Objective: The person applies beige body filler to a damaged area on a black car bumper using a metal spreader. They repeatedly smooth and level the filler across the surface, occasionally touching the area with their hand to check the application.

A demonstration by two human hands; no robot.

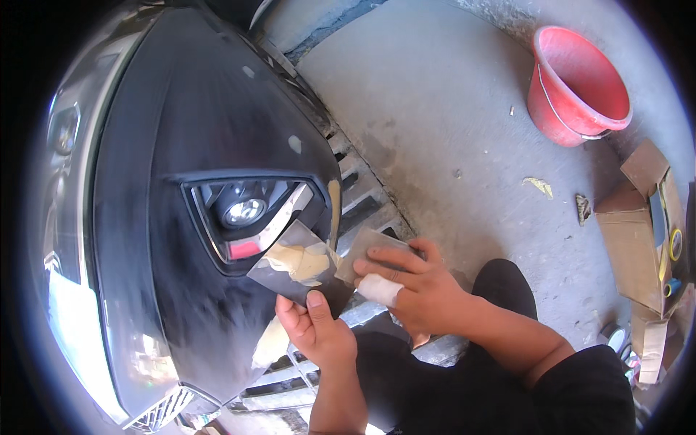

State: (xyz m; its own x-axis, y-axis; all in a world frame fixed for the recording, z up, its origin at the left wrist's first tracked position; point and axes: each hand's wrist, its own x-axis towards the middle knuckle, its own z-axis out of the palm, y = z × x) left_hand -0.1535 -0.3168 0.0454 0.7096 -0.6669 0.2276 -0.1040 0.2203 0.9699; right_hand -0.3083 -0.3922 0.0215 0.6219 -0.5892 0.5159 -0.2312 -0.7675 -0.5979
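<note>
My left hand (319,337) pinches the lower corner of a flat square putty board (270,278) between thumb and fingers. A dollop of cream-coloured putty (299,261) lies on it. My right hand (431,293), with a white wrap (380,290) round one finger, grips a thin, see-through spreader (355,254) whose edge is close to the board; whether they touch I cannot tell. Both hands are beside a black car bumper (210,312). Putty shows on the bumper as a strip (334,206) along its edge and a patch (270,344) lower down.
A lamp (244,212) is set into the bumper, left of my hands. Slotted metal grating (362,210) runs beneath the bumper's edge. On the concrete floor (428,109) at the right stand a red bucket (547,109) and an opened cardboard box (631,250) with tape rolls (675,245).
</note>
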